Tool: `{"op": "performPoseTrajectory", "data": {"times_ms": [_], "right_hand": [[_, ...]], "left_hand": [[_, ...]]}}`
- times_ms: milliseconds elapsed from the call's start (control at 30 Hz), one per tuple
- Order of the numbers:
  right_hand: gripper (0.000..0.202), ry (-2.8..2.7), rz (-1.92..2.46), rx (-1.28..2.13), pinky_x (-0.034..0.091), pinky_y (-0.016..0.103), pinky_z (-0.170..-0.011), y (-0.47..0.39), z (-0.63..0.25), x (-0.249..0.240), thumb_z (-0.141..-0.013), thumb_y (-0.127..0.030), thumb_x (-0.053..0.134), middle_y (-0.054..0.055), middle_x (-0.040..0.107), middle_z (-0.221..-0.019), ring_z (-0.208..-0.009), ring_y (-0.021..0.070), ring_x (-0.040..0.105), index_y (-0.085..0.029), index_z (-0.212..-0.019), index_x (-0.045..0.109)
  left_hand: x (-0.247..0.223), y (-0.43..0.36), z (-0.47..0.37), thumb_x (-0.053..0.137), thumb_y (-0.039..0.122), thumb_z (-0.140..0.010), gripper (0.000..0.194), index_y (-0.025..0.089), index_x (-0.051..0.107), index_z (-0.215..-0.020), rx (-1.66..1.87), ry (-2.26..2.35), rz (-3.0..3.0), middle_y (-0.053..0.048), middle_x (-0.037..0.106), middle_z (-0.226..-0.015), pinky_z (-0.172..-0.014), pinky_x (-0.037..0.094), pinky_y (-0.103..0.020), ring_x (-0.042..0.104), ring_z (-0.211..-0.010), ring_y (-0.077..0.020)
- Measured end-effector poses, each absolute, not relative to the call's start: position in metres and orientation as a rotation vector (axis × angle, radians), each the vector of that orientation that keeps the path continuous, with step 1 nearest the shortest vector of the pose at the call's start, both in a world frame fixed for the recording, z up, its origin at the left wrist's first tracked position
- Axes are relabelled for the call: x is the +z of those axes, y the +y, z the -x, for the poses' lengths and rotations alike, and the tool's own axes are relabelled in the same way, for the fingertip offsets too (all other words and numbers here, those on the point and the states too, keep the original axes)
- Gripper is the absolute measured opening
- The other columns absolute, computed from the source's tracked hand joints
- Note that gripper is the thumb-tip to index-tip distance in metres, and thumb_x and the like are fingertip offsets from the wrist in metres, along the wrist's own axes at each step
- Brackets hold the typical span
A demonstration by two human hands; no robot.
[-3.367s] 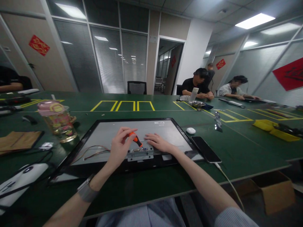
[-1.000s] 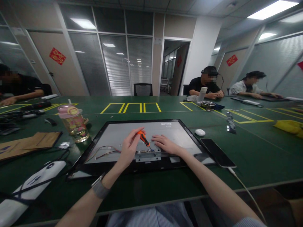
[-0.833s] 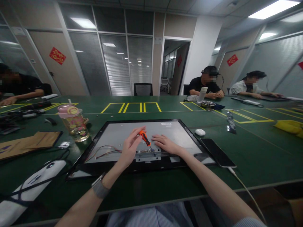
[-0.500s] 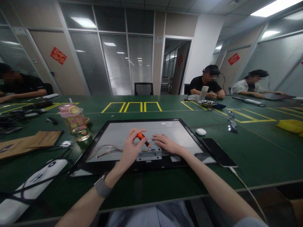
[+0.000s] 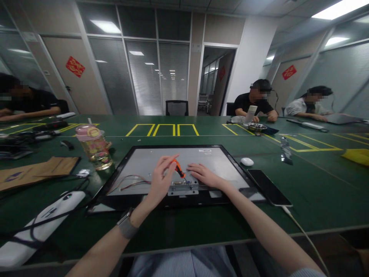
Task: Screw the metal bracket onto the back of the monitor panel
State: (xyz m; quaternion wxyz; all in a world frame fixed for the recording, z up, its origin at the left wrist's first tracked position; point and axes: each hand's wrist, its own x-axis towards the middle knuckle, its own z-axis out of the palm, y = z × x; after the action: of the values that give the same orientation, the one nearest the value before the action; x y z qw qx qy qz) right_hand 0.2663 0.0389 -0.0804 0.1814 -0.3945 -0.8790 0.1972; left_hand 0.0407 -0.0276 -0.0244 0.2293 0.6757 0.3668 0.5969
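Observation:
A flat display panel [image 5: 161, 157] with a black frame and grey back lies on the green table. My left hand [image 5: 162, 179] holds an orange and black screwdriver [image 5: 180, 170] between its fingers. The shaft points down at a metal bracket [image 5: 183, 188] with connectors near the panel's front edge. My right hand [image 5: 203, 174] lies on the panel just right of the screwdriver, fingers stretched out. Thin wires [image 5: 129, 180] run over the panel left of my left hand.
A pink-lidded bottle [image 5: 94, 148], a paper bag [image 5: 43, 171] and a white device with black cables [image 5: 49, 219] are at the left. At the right lie a phone [image 5: 269, 187] and a white case [image 5: 247, 161]. Several people sit around the table.
The screwdriver in my left hand has tilted more upright, and the fingers have shifted around its handle. My right hand stays on the panel. The view has shifted slightly.

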Motion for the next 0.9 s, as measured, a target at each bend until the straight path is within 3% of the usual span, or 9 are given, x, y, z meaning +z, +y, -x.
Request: {"op": "performPoseTrajectory", "data": {"times_ms": [133, 333, 567, 767, 900], "right_hand": [[0.048, -2.487, 1.122, 0.555, 0.011, 0.049, -0.113, 0.038, -0.265, -0.078, -0.098, -0.050, 0.028, 0.005, 0.040, -0.145, -0.136, 0.0223, 0.029, -0.026, -0.135, 0.046], [0.049, -2.477, 1.136, 0.562, 0.012, 0.050, -0.113, 0.037, -0.264, -0.077, -0.097, -0.050, 0.028, 0.006, 0.040, -0.144, -0.135, 0.0236, 0.030, -0.025, -0.135, 0.047], [0.047, -2.481, 1.124, 0.556, 0.012, 0.050, -0.113, 0.037, -0.264, -0.077, -0.098, -0.049, 0.029, 0.005, 0.040, -0.144, -0.136, 0.0225, 0.030, -0.026, -0.134, 0.047], [0.049, -2.475, 1.125, 0.562, 0.010, 0.049, -0.113, 0.037, -0.266, -0.078, -0.097, -0.051, 0.027, 0.005, 0.040, -0.145, -0.136, 0.0227, 0.030, -0.027, -0.135, 0.047], [0.048, -2.485, 1.129, 0.558, 0.012, 0.049, -0.113, 0.038, -0.265, -0.078, -0.098, -0.049, 0.027, 0.006, 0.039, -0.145, -0.135, 0.0230, 0.031, -0.025, -0.135, 0.047]], "left_hand": [[-0.022, -0.029, -0.039, 0.043, 0.029, -0.092, 0.034, 0.020, 0.059, -0.121, 1.569, 0.877, -1.814, -0.009, 0.058, -0.119, -0.096, 0.045, -0.035, 0.060, -0.105, -0.0185], [-0.027, -0.020, -0.038, 0.064, 0.033, -0.079, 0.027, 0.019, 0.069, -0.101, 1.718, 1.068, -1.750, -0.004, 0.059, -0.090, -0.069, 0.053, -0.023, 0.060, -0.079, -0.0126], [-0.025, -0.023, -0.040, 0.050, 0.030, -0.088, 0.042, 0.018, 0.051, -0.128, 1.462, 0.835, -1.664, -0.009, 0.062, -0.111, -0.087, 0.051, -0.034, 0.064, -0.096, -0.0185], [-0.027, -0.024, -0.042, 0.063, 0.030, -0.080, 0.025, 0.021, 0.065, -0.103, 1.618, 1.020, -1.881, -0.001, 0.055, -0.087, -0.073, 0.053, -0.024, 0.058, -0.078, -0.0116], [-0.029, -0.021, -0.040, 0.065, 0.030, -0.079, 0.021, 0.021, 0.066, -0.097, 1.673, 1.067, -1.877, -0.001, 0.051, -0.088, -0.074, 0.052, -0.022, 0.056, -0.081, -0.0111]]}}
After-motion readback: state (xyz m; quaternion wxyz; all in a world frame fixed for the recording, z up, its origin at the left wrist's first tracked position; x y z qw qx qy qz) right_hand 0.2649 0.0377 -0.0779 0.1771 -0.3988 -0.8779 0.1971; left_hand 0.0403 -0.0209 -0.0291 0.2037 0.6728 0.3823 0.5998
